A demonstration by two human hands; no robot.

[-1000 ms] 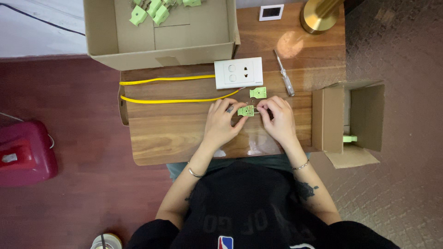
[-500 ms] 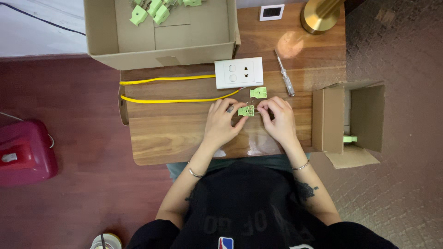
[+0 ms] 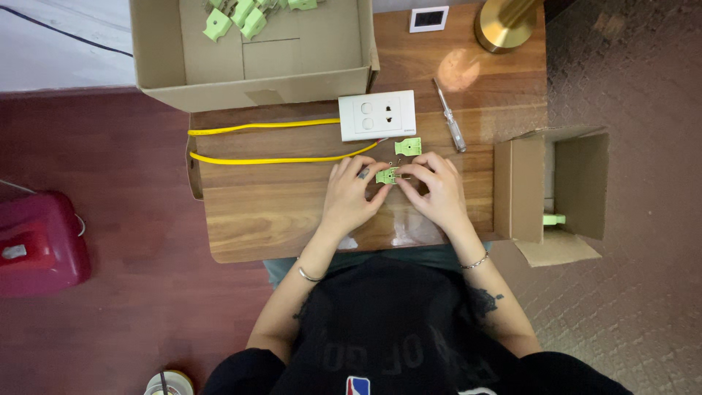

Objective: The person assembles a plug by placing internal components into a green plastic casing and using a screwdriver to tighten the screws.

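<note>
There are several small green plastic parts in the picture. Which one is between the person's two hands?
The green part pinched between the left hand and right hand. Another lies free just below the white socket plate; the rest lie in the two cardboard boxes.

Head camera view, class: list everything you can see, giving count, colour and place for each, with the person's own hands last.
Green part: one, light green, held between both hands.
Second green part: one, light green, on the table above the hands.
Socket plate: one, white, table centre.
Wires: two, yellow, left of the plate.
Screwdriver: one, right of the plate.
Large box: one, cardboard, top, with green parts inside.
Small box: one, cardboard, right.
Lamp base: one, brass.
Table: one, wooden.
Left hand: on the part.
Right hand: on the part.
</note>
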